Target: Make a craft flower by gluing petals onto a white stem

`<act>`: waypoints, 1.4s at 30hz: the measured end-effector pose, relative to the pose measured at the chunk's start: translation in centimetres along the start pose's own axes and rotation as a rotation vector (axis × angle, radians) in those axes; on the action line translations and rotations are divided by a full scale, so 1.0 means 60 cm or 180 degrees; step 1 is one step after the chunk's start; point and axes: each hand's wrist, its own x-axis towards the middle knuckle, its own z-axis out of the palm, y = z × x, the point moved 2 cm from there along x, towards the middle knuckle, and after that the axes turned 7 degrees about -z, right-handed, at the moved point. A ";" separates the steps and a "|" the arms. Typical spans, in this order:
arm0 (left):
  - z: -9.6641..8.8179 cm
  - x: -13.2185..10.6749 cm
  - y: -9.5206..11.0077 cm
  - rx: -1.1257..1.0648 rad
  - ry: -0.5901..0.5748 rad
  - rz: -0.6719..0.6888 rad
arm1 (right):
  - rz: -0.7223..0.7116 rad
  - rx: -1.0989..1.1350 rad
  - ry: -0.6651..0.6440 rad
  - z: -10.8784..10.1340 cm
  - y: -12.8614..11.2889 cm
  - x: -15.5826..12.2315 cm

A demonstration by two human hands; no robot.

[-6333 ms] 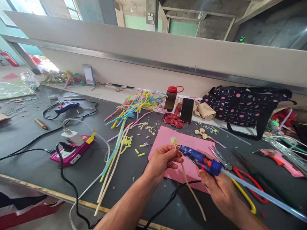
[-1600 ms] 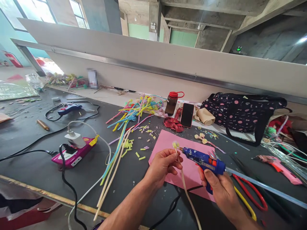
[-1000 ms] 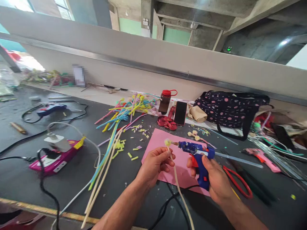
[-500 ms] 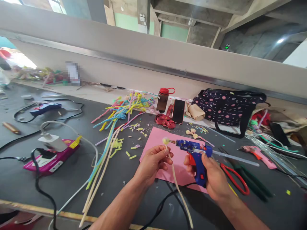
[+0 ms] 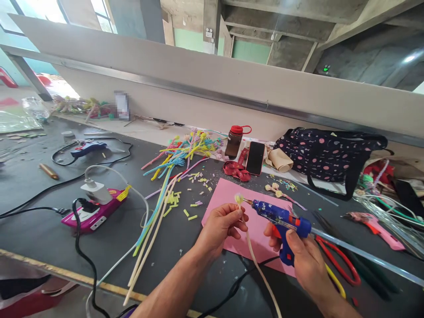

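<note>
My left hand (image 5: 221, 226) pinches a cream pipe-cleaner stem (image 5: 256, 265) just below its small yellow fuzzy tip (image 5: 238, 198); the stem trails down toward the table's near edge. My right hand (image 5: 306, 260) grips the handle of a blue glue gun (image 5: 281, 218), whose nozzle touches the fuzzy tip. A clear glue stick (image 5: 364, 257) sticks out of the gun's back to the right. Both hands hover above a pink sheet (image 5: 228, 196) on the dark table (image 5: 39, 229).
A pile of coloured pipe cleaners (image 5: 175, 163) and cut bits lie left of the sheet. A pink power strip (image 5: 94, 210) with cables sits further left. A bottle (image 5: 234, 140), phone (image 5: 255, 157), spotted bag (image 5: 331, 152), red-handled pliers (image 5: 341, 265) and a pink glue gun (image 5: 377, 223) lie behind and right.
The glue gun has tilted so its nozzle meets the fuzzy tip again. My view has swung back left and the hands sit slightly further right.
</note>
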 end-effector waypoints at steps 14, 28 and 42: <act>0.003 0.000 0.001 0.0090 0.0026 -0.0045 | -0.0508 -0.0658 -0.0226 -0.009 0.020 0.002; 0.004 -0.001 0.001 0.0138 0.0039 0.0012 | -0.0495 -0.1339 -0.0119 -0.013 0.017 -0.002; 0.002 -0.002 0.003 0.0018 0.0015 -0.0049 | -0.0450 -0.1239 -0.0155 -0.010 0.016 -0.003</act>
